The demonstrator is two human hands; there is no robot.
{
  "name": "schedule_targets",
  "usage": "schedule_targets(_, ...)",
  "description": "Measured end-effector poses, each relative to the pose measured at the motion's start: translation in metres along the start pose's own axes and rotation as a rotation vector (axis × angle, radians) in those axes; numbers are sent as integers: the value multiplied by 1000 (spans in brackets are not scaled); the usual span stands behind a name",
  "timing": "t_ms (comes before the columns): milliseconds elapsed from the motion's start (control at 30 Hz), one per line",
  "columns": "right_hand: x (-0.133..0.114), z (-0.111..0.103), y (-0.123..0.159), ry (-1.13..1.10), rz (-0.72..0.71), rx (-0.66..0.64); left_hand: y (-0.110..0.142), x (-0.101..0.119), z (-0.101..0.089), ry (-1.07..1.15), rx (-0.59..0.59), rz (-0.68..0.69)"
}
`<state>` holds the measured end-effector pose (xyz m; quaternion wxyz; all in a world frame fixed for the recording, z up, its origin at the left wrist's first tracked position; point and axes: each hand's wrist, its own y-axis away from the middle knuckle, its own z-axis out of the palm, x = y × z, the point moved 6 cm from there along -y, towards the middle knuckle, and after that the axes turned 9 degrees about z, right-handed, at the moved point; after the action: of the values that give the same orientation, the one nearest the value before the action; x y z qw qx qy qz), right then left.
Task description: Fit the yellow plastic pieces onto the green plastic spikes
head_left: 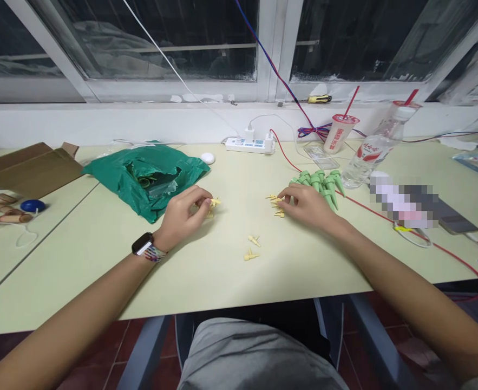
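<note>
My left hand [184,212], with a watch [143,245] on its wrist, is closed in a pinch on a small yellow plastic spike [215,201]. Another yellow piece shows just under its fingertips. To the right, my right hand [308,206] has thumb and index finger pinched at one of several small yellow spikes [279,214] lying in a group. Between the hands and closer to me, two loose yellow spikes [251,255] rest on the table. Larger green plastic spikes [318,184] lie in a cluster just behind my right hand.
A torn green plastic bag [147,170] sits beyond my left hand. At the back is a power strip [250,145]. On the right stand a paper cup [340,132] and a water bottle [371,154]; a red cable [379,217] crosses the table near a phone [445,214].
</note>
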<state>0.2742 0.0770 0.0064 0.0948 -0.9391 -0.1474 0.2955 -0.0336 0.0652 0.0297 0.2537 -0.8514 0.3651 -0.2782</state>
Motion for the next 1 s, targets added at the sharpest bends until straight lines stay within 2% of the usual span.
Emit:
schedule_targets(200,-5,2,2,18,13,-21,1,-25,-9,-89,-10,-90)
schedule_targets(400,-4,-4,2,-57,-12,58,2,-40,-11,-120,-66,-127)
schedule_targets(533,-15,-6,7,-102,-108,93,3,-44,-9,-113,-109,-124)
schedule_targets(633,-24,-1,12,-124,-161,72,3,-43,-8,-115,-122,-119)
schedule_targets(833,-29,11,17,-115,-185,15,2,-44,-9,-111,-129,-149)
schedule_targets(1000,-35,12,22,-119,-242,-17,2,-45,-9,-127,-123,-151)
